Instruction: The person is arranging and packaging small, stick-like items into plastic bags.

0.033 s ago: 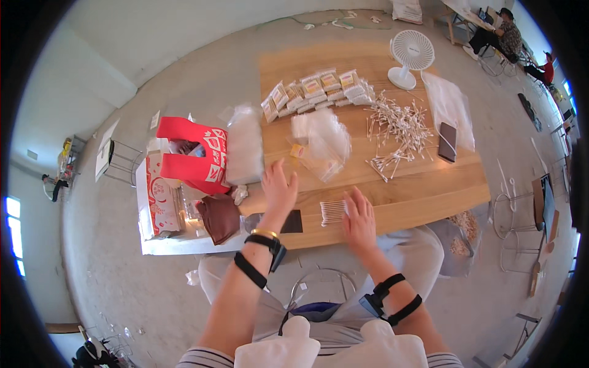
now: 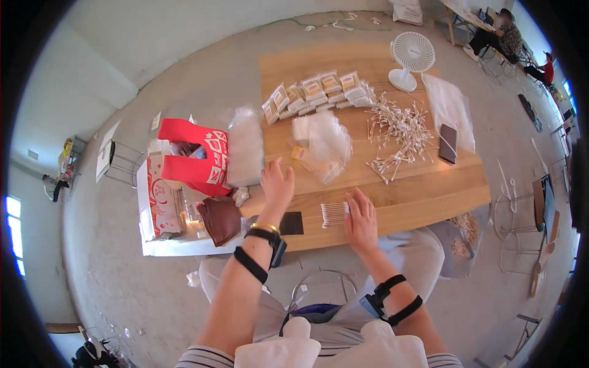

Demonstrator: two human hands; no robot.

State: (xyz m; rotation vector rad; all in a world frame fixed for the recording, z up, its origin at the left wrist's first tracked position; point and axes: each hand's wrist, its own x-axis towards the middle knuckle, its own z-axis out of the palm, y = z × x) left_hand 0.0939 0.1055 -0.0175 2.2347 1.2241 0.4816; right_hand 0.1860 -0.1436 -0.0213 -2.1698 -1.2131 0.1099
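Head view: here's a neat row of cotton swabs (image 2: 332, 215) lying near the front edge of the wooden table (image 2: 429, 187), and the right hand (image 2: 363, 224) is at its right end, fingers outstretched and slightly apart, the row lying just left of them. Over to the left hand (image 2: 278, 189), fingers spread, beside a stack of clear bags (image 2: 245, 153)! Farther back, loose clear bags (image 2: 328, 144), a heap of swabs (image 2: 402, 132), filled packets (image 2: 314, 91).

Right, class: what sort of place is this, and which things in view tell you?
Probably a small hand-packing workshop: loose cotton swabs lie heaped on a wooden table, filled packets are piled nearby, and another person sits at a further table.
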